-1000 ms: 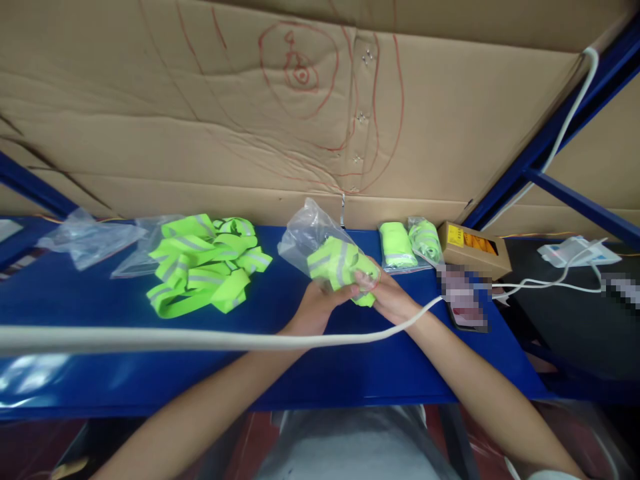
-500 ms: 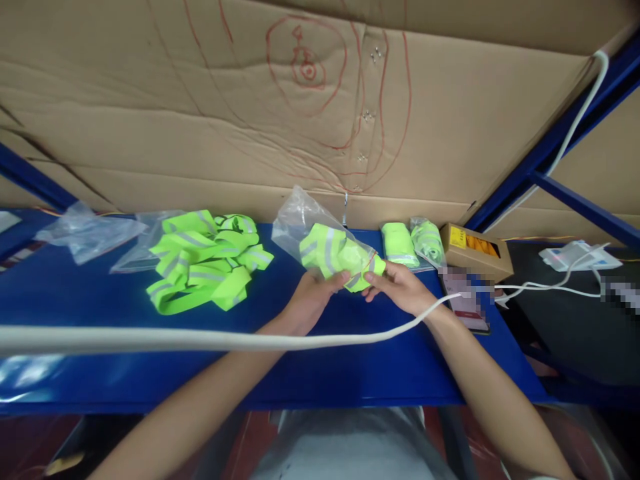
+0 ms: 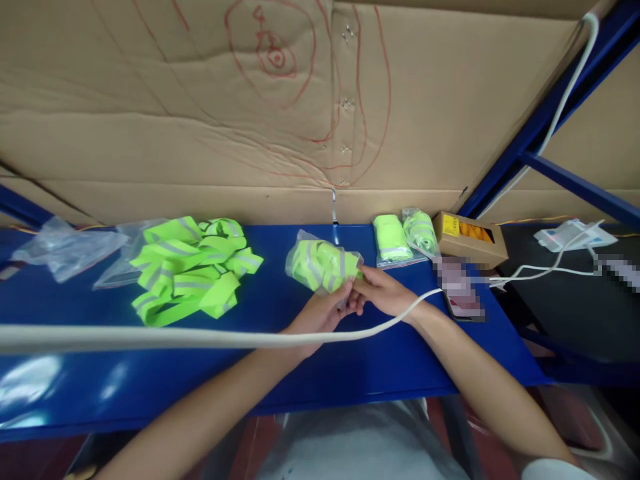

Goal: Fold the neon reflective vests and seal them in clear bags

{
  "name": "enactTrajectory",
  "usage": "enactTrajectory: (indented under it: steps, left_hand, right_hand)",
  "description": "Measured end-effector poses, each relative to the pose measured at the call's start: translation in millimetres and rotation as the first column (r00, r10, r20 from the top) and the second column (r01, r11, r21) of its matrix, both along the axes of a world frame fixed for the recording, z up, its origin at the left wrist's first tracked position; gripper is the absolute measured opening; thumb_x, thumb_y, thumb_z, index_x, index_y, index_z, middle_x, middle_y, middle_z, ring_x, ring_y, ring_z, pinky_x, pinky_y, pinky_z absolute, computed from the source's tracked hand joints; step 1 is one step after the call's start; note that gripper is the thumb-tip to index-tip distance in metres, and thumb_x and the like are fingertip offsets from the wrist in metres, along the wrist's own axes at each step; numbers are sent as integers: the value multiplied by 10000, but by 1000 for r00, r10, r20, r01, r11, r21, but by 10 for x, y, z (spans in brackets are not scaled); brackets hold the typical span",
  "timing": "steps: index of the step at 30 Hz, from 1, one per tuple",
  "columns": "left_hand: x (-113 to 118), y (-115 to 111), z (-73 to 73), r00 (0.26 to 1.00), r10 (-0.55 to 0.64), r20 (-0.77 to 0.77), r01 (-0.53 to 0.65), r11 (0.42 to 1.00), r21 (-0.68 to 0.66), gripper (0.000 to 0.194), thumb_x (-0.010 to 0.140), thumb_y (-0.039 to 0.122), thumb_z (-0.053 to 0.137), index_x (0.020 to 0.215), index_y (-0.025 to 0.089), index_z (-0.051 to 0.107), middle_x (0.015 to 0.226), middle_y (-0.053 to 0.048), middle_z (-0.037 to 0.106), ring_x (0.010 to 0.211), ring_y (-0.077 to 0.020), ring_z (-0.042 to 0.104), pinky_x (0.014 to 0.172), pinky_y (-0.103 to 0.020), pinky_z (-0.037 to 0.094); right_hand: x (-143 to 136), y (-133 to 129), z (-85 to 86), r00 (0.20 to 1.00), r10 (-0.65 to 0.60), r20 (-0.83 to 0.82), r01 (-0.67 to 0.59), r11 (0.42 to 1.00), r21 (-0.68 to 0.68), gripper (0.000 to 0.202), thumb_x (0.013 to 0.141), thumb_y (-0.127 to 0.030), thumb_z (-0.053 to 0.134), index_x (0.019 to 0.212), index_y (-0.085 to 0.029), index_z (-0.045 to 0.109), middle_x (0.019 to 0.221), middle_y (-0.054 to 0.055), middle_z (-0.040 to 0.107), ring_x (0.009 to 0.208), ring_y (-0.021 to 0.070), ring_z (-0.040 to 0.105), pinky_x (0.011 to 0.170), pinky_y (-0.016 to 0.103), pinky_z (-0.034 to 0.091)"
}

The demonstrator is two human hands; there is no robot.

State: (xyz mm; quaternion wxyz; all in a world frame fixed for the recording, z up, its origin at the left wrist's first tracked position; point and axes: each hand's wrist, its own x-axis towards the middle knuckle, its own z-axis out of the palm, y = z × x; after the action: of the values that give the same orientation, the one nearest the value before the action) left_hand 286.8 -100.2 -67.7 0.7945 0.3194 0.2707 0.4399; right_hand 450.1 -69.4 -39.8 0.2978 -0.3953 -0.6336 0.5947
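A clear plastic bag (image 3: 320,265) with a folded neon-green band with grey stripes inside lies at the middle of the blue table. My left hand (image 3: 327,310) is closed on the near right edge of the bag. Close beside it, my right hand (image 3: 383,291) pinches the same edge, and the fingertips of both hands nearly meet. To the left is a loose heap of green bands (image 3: 195,267). Two packed green bundles, one flat (image 3: 391,238) and one rolled (image 3: 421,232), sit behind my right hand.
Empty plastic bags (image 3: 70,247) lie at the far left. A cardboard box (image 3: 470,240) and a phone (image 3: 463,293) are at the right. A white cable (image 3: 200,338) crosses in front, over my forearms. Behind the blue table (image 3: 350,380) stands a cardboard wall (image 3: 425,100).
The green band now sits fully inside the bag, whose empty end no longer stands up at the back. My hands have come closer together at its near right edge. The view has shifted slightly.
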Motion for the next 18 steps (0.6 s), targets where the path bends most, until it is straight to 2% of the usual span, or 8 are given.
enactTrajectory:
  steps: [3, 7, 10, 12, 14, 16, 17, 18]
  left_hand:
    - [-25, 34, 15, 1000, 1, -25, -2, 999, -38, 248, 832, 418, 805, 915, 195, 736, 850, -15, 679, 801, -155, 639, 839, -317, 528]
    - [-31, 54, -41, 999, 18, -50, -23, 995, -96, 298, 769, 404, 859, 941, 185, 755, 920, -35, 724, 931, -179, 669, 919, -322, 528]
    - [-18, 19, -49, 993, 32, -111, -44, 994, -104, 362, 735, 387, 878, 1002, 175, 757, 981, -63, 747, 963, -198, 686, 899, -328, 543]
    - [-4, -32, -28, 974, -17, -225, 3, 998, -63, 364, 704, 349, 887, 979, 147, 761, 995, -90, 755, 935, -204, 696, 846, -308, 547]
    - [6, -100, 5, 931, -108, -350, 115, 993, -2, 313, 745, 350, 838, 940, 119, 754, 971, -114, 761, 862, -200, 703, 773, -290, 545]
    - [0, -175, 47, 857, -114, -502, 210, 968, 140, 252, 841, 360, 724, 927, 123, 733, 912, -111, 760, 774, -188, 697, 692, -281, 534]
    - [-14, -208, 71, 804, -36, -594, 241, 932, 270, 212, 879, 336, 662, 919, 136, 722, 878, -97, 755, 739, -183, 689, 667, -281, 525]
    - [-34, -233, 95, 733, 105, -672, 275, 858, 434, 176, 899, 295, 611, 892, 152, 713, 845, -81, 746, 720, -181, 683, 662, -287, 518]
  right_hand:
    - [79, 22, 1, 990, 78, 114, -82, 996, 33, 511, 888, -686, 518, 886, -195, 657, 846, 68, 753, 626, 188, 697, 517, 278, 511]
    - [73, 40, -61, 924, -141, 355, 47, 964, 261, 429, 929, -491, 536, 635, -193, 628, 625, 29, 693, 463, 127, 573, 497, 251, 396]
    - [35, 54, -108, 866, -313, 390, 171, 918, 357, 464, 901, -453, 602, 517, -197, 553, 502, 12, 576, 518, 139, 547, 542, 260, 359]
    - [34, 88, -132, 832, -444, 332, 304, 866, 397, 415, 843, -491, 691, 573, -203, 561, 545, -2, 566, 574, 143, 541, 552, 257, 351]
    - [51, 144, -162, 851, -491, 187, 420, 850, 318, 361, 722, -496, 811, 703, -216, 583, 636, -24, 595, 621, 139, 551, 557, 242, 377]
    - [64, 210, -204, 896, -441, 50, 428, 888, 166, 428, 638, -506, 863, 782, -225, 575, 675, -38, 614, 622, 138, 572, 544, 237, 429]
    - [65, 241, -228, 917, -398, 9, 395, 913, 102, 454, 632, -535, 858, 789, -224, 566, 674, -37, 620, 614, 142, 587, 534, 242, 456]
    - [62, 267, -252, 931, -366, -14, 366, 929, 60, 473, 642, -575, 840, 789, -222, 562, 673, -31, 628, 613, 147, 605, 529, 250, 483]
